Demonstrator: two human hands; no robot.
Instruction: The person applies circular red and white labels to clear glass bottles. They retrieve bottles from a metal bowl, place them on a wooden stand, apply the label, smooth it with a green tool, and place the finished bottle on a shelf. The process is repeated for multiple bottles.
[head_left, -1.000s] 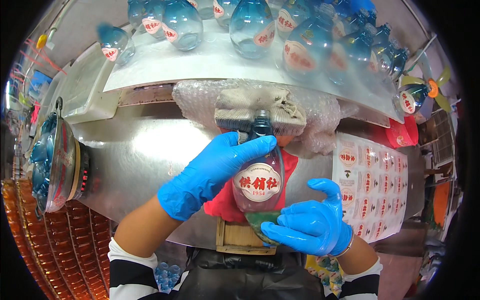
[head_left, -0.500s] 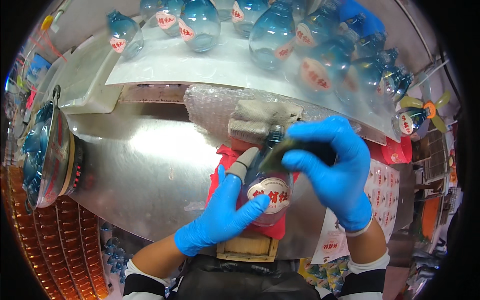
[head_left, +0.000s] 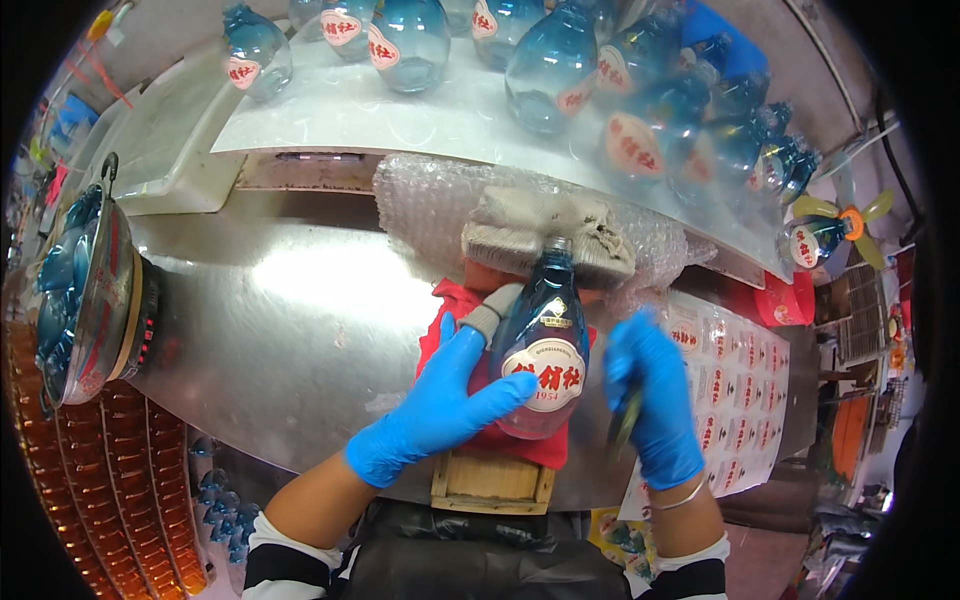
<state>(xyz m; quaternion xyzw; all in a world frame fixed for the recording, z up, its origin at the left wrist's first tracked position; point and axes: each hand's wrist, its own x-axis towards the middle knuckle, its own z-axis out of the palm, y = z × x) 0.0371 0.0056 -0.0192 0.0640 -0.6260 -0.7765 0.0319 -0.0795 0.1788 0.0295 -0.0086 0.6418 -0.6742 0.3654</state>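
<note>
Here, nearest the body, a wooden block (head_left: 490, 482) sits at the front edge of the steel table (head_left: 270, 330). Above it lies a red cloth (head_left: 520, 445), and on this cloth rests the bottle (head_left: 540, 345), one blue glass unit with an oval red-and-white label (head_left: 545, 375). Its long axis runs from near to far, tilted slightly right; the base is toward the person, and the neck points away toward a folded grey rag (head_left: 545, 235).

The left hand (head_left: 435, 405), in a blue glove, grasps the bottle: the thumb lies across the lower edge of the label, and the remaining fingers wrap the left side of the body. The right hand (head_left: 650, 395), also gloved, is just right of the bottle and motion-blurred. Its fingers are curled about a thin dark item (head_left: 626, 418); what this item is cannot be told.

Right of this hand, one sheet of labels (head_left: 735, 390) lies on the table. Beyond the rag is a pad of bubble wrap (head_left: 430, 205). Farther back, a white shelf (head_left: 400, 110) carries at least ten similar blue bottles (head_left: 550, 65), most lying on their sides; the exact count is unclear at the rim. At far left, one metal bowl (head_left: 95, 300) holds more blue glass.
</note>
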